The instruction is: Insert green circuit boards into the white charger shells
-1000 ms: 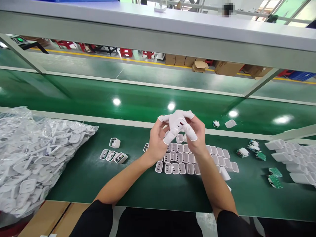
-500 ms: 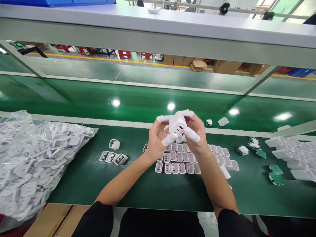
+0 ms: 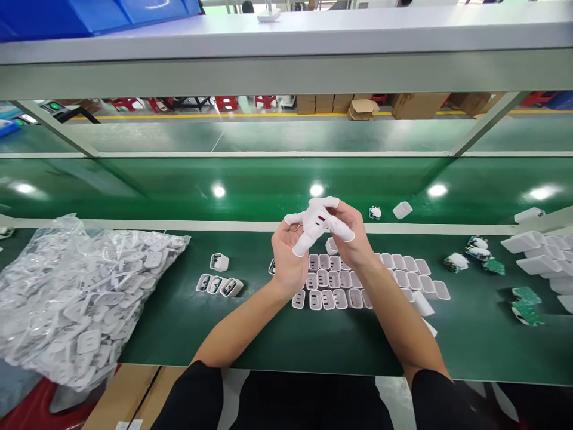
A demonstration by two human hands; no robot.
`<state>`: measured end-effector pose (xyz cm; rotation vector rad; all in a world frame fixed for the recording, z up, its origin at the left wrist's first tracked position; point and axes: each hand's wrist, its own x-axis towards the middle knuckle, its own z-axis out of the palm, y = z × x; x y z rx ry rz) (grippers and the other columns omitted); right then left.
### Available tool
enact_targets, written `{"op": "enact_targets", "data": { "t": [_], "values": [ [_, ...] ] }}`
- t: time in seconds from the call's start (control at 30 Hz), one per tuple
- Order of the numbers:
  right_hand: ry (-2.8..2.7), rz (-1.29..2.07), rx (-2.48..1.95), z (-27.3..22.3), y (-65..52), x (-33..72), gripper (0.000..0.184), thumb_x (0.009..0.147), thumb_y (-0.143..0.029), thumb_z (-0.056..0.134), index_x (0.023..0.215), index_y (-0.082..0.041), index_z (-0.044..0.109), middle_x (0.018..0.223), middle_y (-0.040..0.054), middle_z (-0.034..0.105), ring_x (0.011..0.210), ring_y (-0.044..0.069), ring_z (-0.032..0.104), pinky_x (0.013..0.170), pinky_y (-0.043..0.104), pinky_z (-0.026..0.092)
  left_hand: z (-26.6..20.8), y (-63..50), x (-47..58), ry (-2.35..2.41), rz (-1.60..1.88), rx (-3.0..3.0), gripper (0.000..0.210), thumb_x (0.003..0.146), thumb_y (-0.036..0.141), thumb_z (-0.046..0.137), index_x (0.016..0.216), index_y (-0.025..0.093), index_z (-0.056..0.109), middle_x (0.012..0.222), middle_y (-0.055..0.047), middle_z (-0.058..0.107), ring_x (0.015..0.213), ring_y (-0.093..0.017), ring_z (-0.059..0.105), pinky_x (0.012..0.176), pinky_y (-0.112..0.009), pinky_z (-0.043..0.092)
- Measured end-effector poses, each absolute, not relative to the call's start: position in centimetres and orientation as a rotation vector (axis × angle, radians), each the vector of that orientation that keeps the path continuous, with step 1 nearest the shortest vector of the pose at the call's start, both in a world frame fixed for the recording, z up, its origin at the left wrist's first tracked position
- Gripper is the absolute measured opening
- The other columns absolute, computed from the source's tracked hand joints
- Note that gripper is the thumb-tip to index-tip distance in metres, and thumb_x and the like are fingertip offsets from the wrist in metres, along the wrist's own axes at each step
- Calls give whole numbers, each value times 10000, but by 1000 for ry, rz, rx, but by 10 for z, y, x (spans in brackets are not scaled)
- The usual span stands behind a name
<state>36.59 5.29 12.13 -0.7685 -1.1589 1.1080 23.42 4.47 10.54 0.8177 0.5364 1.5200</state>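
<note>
Between both hands, above the rows of housings, I hold a white charger housing (image 3: 315,218) with dark port slots in its face. My left hand (image 3: 292,243) is closed on its left side, and my right hand (image 3: 351,230) grips it from the right. White finger cots cover the thumbs and some fingertips, hiding much of the housing. Below lie several rows of open white charger housings (image 3: 328,299) on the green mat. Left of them, a few housings (image 3: 215,283) have circuit boards inside, and one more housing (image 3: 219,261) is just behind.
A clear bag of white plastic parts (image 3: 89,298) fills the left. Loose circuit boards (image 3: 527,310) lie on the right, beside stacked white housings (image 3: 544,263). A single board (image 3: 375,212) and a housing (image 3: 402,209) sit beyond the rear rail. A shelf (image 3: 286,45) crosses overhead with a blue bin (image 3: 98,17).
The camera view has tilted and shifted slightly. The housing has turned between my hands, and my fingers now cover more of it; both hands keep their grip.
</note>
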Motion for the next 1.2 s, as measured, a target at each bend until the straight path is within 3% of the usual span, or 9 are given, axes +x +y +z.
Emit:
{"op": "enact_targets", "data": {
  "t": [0.2, 0.33, 0.47, 0.53, 0.67, 0.87, 1.07, 1.2],
  "values": [
    [-1173, 1060, -747, 127, 47, 365, 468, 762, -661, 962, 1023, -291, 844, 942, 27, 736, 902, 227, 629, 801, 388, 561, 110, 39, 233, 549, 1561, 841, 592, 638, 524, 1121, 1025, 208, 803, 1039, -45, 803, 944, -159, 769, 907, -290, 638],
    [-1201, 1118, -741, 130, 40, 362, 439, 806, -635, 935, 1047, -282, 831, 956, 27, 715, 896, 219, 620, 776, 370, 552, 115, 31, 229, 586, 1601, 857, 554, 662, 510, 1105, 1017, 218, 795, 1002, -29, 792, 897, -152, 756, 823, -272, 628],
    [-1254, 1132, -658, 131, 33, 357, 437, 810, -629, 929, 1007, -262, 799, 920, 13, 667, 863, 207, 600, 770, 367, 536, 123, 12, 221, 620, 1586, 877, 567, 682, 462, 1102, 1122, 255, 809, 1150, -42, 820, 1041, -191, 792, 925, -306, 667],
    [-1267, 1131, -625, 130, 31, 353, 489, 766, -636, 955, 1037, -266, 786, 927, 9, 659, 871, 210, 602, 801, 379, 542, 128, 0, 214, 621, 1532, 873, 561, 767, 525, 1046, 1193, 252, 806, 1244, -71, 823, 1134, -227, 804, 985, -341, 679],
    [-1349, 1142, -545, 123, 30, 348, 608, 676, -630, 1008, 1122, -290, 774, 1029, 23, 658, 936, 229, 611, 839, 393, 541, 137, -22, 195, 616, 1346, 829, 549, 949, 652, 855, 1313, 256, 746, 1323, -96, 817, 1206, -286, 815, 990, -408, 699],
    [-1670, 1099, -388, 115, 29, 340, 561, 805, -639, 939, 1261, -362, 766, 1303, 53, 641, 1129, 266, 594, 993, 448, 492, 133, -45, 167, 615, 1265, 750, 571, 916, 558, 913, 1366, 300, 675, 1321, -63, 806, 1133, -272, 829, 997, -431, 703],
    [-1984, 896, -558, 130, 9, 344, 635, 826, -579, 942, 1405, -426, 733, 1561, 89, 511, 1363, 355, 537, 1211, 651, 443, 97, -60, 125, 720, 1325, 889, 533, 897, 548, 915, 1321, 302, 706, 1160, -54, 788, 1008, -257, 823, 920, -448, 717],
    [-1912, 713, -606, 145, 5, 365, 657, 912, -780, 767, 1476, -447, 717, 1574, 87, 532, 1489, 423, 482, 1305, 733, 358, 39, -75, 81, 1043, 1419, 1576, 365, 889, 399, 940, 1180, 249, 778, 1214, -90, 764, 1055, -245, 811, 884, -398, 725]
  ]
}}
